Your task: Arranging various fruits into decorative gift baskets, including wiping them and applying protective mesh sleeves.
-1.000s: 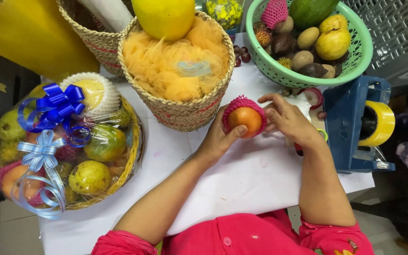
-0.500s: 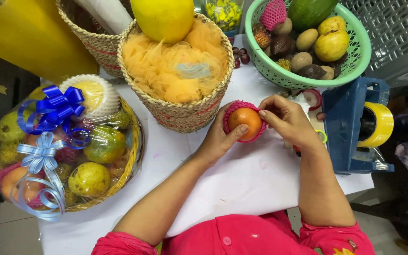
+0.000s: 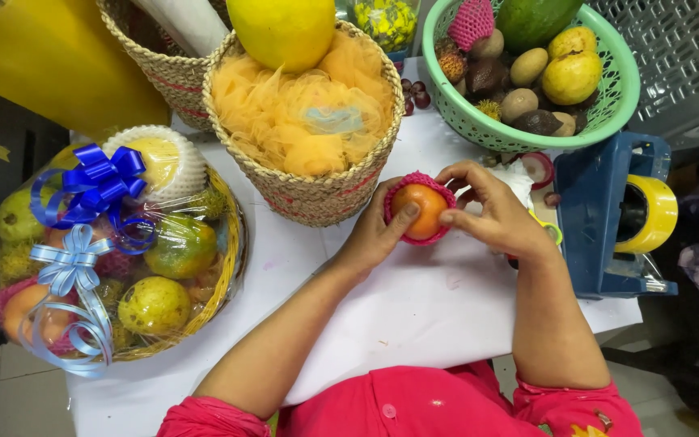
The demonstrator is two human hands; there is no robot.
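Both the left hand (image 3: 375, 235) and right hand (image 3: 491, 214) clamp an orange (image 3: 419, 210) in its pink foam net (image 3: 414, 183), just beside the woven basket (image 3: 317, 198), with open white tabletop (image 3: 414, 299) below.

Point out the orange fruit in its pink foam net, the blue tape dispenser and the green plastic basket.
orange fruit in pink foam net (image 3: 421, 209), head view, bare skin.
blue tape dispenser (image 3: 594, 212), head view, body side.
green plastic basket (image 3: 479, 125), head view, lower rim.

Wrapped fruit basket (image 3: 115, 259), green basket (image 3: 616, 97), tape dispenser (image 3: 616, 214)
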